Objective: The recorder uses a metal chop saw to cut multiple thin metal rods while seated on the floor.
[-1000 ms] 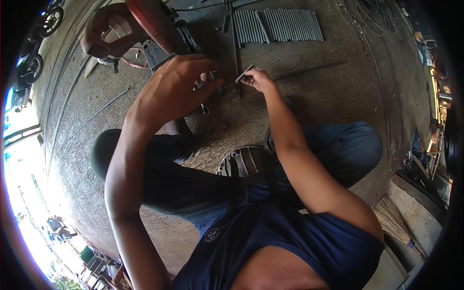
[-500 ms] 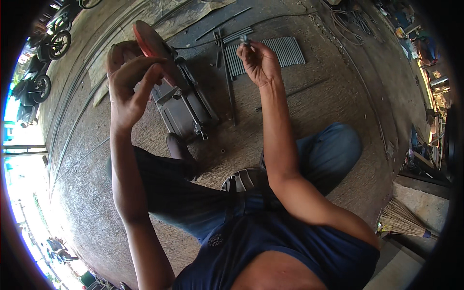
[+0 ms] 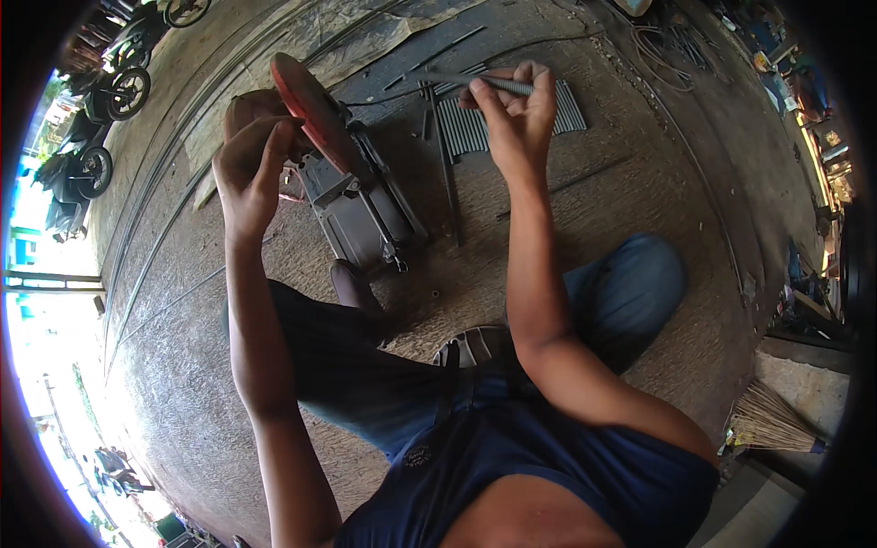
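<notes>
A short grey metal rod (image 3: pixel 501 84) lies crosswise in the right hand (image 3: pixel 514 119), raised above a row of similar cut rods (image 3: pixel 475 123) laid side by side on the concrete floor (image 3: pixel 639 192). The right hand's fingers are curled narrowly around the rod, the thumb pressing it against the fingertips, so that both ends stick out past the hand. The left hand (image 3: pixel 248 169) is lifted just beside the red-orange cutting disc (image 3: pixel 306 114) of a chop saw (image 3: pixel 361 205); its fingers are half closed, thumb and forefinger drawn near each other, and whether they pinch anything cannot be told. The saw is a dark, boxy metal machine with a flat base and a clamp, standing on the floor between the two forearms. A few long thin bars (image 3: pixel 446 173) lie beside the row of rods. The floor is rough, dusty and grooved. The person crouches in blue jeans and a dark blue shirt, a sandal (image 3: pixel 480 345) showing under the right forearm. A straw broom (image 3: pixel 772 425) lies at the right edge, and parked motorbikes (image 3: pixel 87 164) stand at the upper left.
</notes>
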Demonstrator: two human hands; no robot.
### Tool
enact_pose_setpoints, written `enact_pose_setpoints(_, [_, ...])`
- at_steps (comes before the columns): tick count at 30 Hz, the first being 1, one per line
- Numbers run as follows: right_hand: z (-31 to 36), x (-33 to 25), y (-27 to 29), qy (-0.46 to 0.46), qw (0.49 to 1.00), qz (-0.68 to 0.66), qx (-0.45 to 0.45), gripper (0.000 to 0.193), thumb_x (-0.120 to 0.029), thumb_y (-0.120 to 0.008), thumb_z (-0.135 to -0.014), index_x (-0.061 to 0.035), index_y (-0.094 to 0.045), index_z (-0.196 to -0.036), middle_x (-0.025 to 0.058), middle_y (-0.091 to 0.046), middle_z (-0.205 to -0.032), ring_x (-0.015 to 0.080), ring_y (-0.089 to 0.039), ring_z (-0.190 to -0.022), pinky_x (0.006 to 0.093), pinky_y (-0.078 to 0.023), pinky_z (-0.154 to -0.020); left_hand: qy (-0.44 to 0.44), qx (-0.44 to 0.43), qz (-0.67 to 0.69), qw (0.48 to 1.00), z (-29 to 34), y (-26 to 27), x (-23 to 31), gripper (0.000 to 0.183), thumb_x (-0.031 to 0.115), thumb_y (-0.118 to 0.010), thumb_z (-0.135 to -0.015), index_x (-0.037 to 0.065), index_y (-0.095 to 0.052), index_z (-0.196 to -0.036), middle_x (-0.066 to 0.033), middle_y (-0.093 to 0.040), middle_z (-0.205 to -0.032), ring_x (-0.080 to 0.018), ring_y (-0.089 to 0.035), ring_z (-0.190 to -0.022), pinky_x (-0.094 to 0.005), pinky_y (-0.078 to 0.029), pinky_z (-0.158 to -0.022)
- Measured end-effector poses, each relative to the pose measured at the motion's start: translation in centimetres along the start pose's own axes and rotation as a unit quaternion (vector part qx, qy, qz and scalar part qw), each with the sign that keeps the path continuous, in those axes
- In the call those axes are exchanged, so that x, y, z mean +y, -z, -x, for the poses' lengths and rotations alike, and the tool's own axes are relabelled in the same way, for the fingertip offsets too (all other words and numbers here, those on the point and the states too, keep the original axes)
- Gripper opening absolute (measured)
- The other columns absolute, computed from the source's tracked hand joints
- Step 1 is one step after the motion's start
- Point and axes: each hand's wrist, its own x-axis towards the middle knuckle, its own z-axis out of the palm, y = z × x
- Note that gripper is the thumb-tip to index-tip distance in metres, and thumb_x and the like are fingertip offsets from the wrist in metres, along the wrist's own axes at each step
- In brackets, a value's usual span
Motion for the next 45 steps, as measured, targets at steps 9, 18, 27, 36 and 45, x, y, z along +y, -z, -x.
enact_pose_setpoints(9, [0.8, -2.7, -1.3, 0.094, 0.972, 0.211, -0.045, 0.054, 0.005, -0.069, -0.076, -0.0014, -0.031, -0.114, 0.0067, -0.059, -0.072, 0.008, -0.057, -0.061, 0.0202, -0.047, -0.057, 0.014, -0.003, 0.012, 1.0, 0.1, 0.0, -0.2, 0.023, 0.016, -0.06, -0.093, -0.005, -0.069, -0.095, -0.0047, -0.064, -0.071, -0.0086, -0.057, -0.065, -0.0229, -0.044, -0.062])
enact_pose_setpoints(18, [0.7, -2.6, -0.9, 0.105, 0.971, 0.212, -0.03, 0.047, 0.003, -0.07, -0.075, -0.001, -0.039, -0.11, 0.0075, -0.063, -0.074, 0.0089, -0.06, -0.062, 0.0202, -0.048, -0.056, 0.01, 0.0, -0.014, 1.0, 0.0, 0.0, 0.1, 0.025, 0.02, -0.057, -0.094, -0.002, -0.07, -0.096, -0.0007, -0.061, -0.069, -0.0062, -0.054, -0.065, -0.0215, -0.04, -0.06])
enact_pose_setpoints(27, [-0.2, 3.1, 3.9, -0.246, 0.944, -0.22, 0.005, 0.02, 0.001, -0.072, -0.077, -0.0006, -0.059, -0.092, 0.0165, -0.069, -0.084, 0.0222, -0.07, -0.074, 0.0282, -0.061, -0.067, 0.003, 0.235, -0.284, 0.93, -2.1, 4.7, -6.9, 0.042, 0.036, -0.065, -0.089, -0.003, -0.067, -0.106, -0.0134, -0.069, -0.096, -0.0159, -0.065, -0.087, -0.0302, -0.05, -0.076])
enact_pose_setpoints(36, [1.9, 9.3, 6.9, -0.417, 0.847, -0.327, -0.038, 0.024, -0.018, -0.062, -0.089, 0.0002, -0.063, -0.104, 0.0016, -0.053, -0.069, 0.0077, -0.041, -0.054, 0.024, -0.033, -0.051, 0.289, 0.056, 0.171, 0.94, -5.8, 6.6, -16.4, 0.029, 0.031, -0.061, -0.089, 0.003, -0.065, -0.097, -0.0078, -0.062, -0.103, -0.02, -0.06, -0.091, -0.0305, -0.049, -0.079])
enact_pose_setpoints(45, [3.0, 11.7, 8.0, -0.34, 0.866, -0.326, -0.168, 0.031, -0.014, -0.064, -0.088, 0.0032, -0.062, -0.113, 0.0072, -0.062, -0.078, 0.0104, -0.05, -0.065, 0.0232, -0.039, -0.059, -0.172, -0.219, -0.507, 0.815, -6.5, 7.5, -16.6, 0.017, 0.027, -0.066, -0.068, 0.013, -0.067, -0.078, -0.0022, -0.06, -0.097, -0.0142, -0.057, -0.103, -0.0287, -0.047, -0.084])
